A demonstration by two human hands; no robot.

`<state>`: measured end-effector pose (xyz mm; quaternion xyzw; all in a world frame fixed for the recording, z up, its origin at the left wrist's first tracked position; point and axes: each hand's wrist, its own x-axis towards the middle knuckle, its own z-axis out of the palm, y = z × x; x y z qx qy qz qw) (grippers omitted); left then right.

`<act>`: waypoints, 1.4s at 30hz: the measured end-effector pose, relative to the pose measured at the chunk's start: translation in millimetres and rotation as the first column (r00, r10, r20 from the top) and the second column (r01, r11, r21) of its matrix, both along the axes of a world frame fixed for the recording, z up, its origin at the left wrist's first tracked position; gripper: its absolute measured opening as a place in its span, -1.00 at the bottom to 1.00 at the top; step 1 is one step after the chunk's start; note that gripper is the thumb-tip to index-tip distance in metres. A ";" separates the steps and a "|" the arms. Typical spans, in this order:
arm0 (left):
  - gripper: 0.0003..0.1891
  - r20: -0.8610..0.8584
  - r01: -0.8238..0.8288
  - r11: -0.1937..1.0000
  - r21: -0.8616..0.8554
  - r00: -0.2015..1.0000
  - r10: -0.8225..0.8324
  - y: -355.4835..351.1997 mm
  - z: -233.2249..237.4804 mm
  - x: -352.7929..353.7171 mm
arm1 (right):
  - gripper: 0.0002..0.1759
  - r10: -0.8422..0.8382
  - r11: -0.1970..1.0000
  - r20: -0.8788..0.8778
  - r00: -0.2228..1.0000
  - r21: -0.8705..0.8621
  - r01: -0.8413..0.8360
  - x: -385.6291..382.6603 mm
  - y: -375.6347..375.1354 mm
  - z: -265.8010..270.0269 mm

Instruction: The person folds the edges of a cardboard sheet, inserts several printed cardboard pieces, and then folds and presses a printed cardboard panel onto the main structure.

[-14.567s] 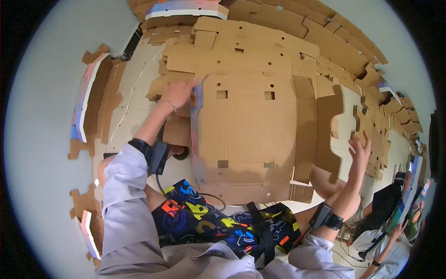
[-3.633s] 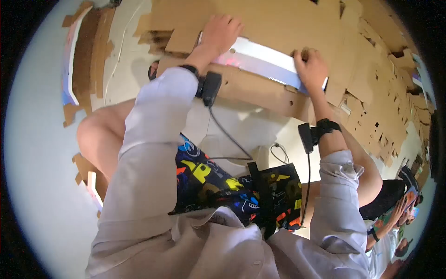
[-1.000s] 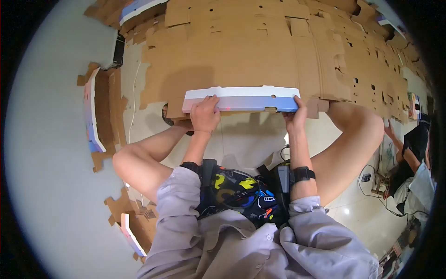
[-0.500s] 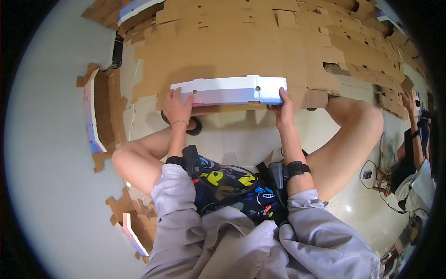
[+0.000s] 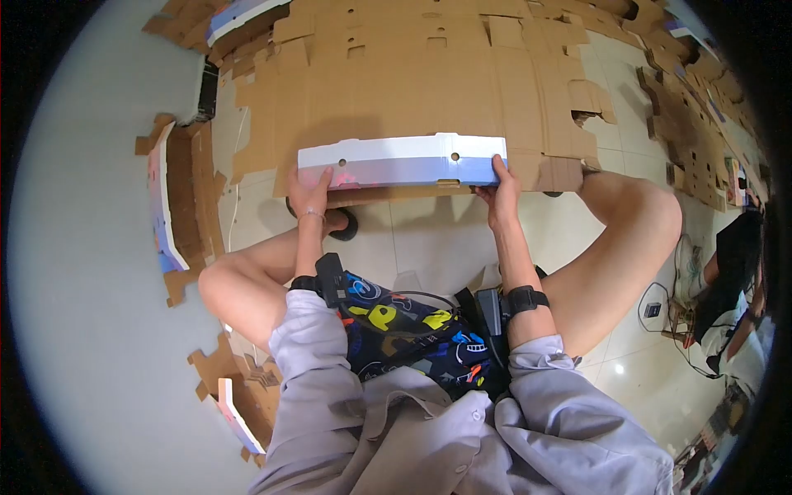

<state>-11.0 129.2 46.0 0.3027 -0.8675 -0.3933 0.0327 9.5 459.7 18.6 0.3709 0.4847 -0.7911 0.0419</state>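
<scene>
Tiled floor (image 5: 610,334), cardboard sheets (image 5: 396,87) at twelve o'clock; left hand (image 5: 308,195) and right hand (image 5: 502,195), part-closed, grasp a white-and-blue carton (image 5: 396,169) at nine and three o'clock

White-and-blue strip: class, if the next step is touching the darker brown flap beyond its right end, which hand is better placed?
Probably the right hand, holding the white-and-blue strip at the end nearer the darker brown flap; the left hand holds the far end.
</scene>
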 end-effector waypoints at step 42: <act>0.09 0.393 0.389 0.916 0.102 0.830 -0.396 31.9 1.2 21.0 | -0.39 0.578 -0.281 0.183 0.795 0.959 -0.016 -73.0 -59.4 -22.5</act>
